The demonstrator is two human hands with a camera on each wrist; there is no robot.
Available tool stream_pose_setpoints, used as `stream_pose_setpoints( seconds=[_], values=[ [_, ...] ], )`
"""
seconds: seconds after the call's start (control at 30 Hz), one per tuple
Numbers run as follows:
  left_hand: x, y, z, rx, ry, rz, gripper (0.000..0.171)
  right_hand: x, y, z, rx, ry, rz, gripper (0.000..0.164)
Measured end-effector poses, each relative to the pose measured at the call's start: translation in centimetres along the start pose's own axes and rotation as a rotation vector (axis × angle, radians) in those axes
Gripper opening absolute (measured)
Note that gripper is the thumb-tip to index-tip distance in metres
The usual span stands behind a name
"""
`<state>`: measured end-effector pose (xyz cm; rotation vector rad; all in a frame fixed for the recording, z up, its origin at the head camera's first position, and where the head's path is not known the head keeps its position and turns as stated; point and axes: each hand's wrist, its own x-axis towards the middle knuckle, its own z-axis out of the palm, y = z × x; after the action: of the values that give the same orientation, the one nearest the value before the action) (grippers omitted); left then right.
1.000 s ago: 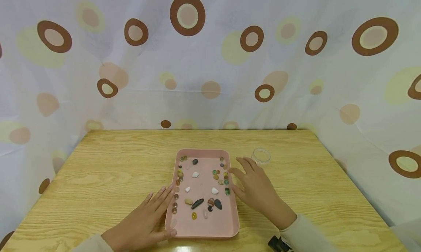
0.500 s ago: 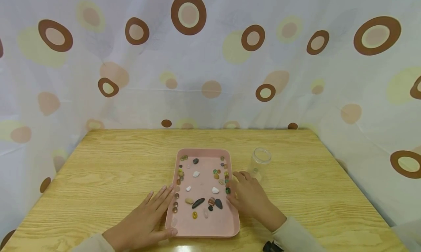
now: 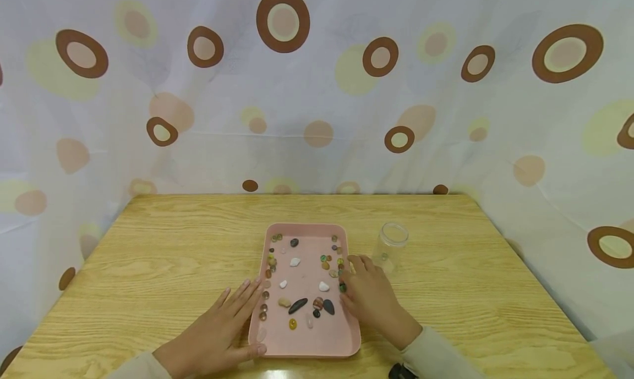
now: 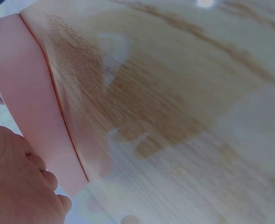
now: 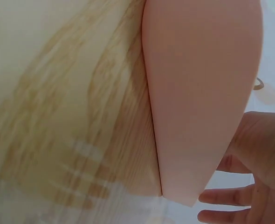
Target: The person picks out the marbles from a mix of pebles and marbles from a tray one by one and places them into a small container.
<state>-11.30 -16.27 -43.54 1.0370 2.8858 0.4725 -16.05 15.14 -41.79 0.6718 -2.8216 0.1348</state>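
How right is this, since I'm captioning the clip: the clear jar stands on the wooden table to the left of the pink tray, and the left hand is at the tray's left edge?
One slip: the clear jar stands to the right of the pink tray, as the head view shows. It is on the wooden table, and the left hand is at the tray's left edge.

no readable text
no label, brand, number or sign can be read in any view.
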Motion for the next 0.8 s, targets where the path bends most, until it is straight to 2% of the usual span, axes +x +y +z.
stream_pose_setpoints(
  seconds=[0.2,0.37,0.57,0.8],
  values=[
    [0.0,0.0,-0.1,-0.017,-0.006,-0.006,0.089,0.5,-0.3,0.7,-0.014,0.035,0.024,0.012],
    [0.0,0.0,0.0,-0.016,0.009,0.000,0.089,0.8,-0.5,1.0,-0.070,0.062,0.010,0.008],
    [-0.1,-0.1,0.1,-0.003,0.012,0.006,0.089,1.0,-0.8,1.2,-0.115,0.039,0.038,0.013],
    [-0.1,0.0,0.1,-0.013,0.013,0.006,0.088,1.2,-1.0,1.1,-0.142,0.031,0.058,0.010]
  ],
)
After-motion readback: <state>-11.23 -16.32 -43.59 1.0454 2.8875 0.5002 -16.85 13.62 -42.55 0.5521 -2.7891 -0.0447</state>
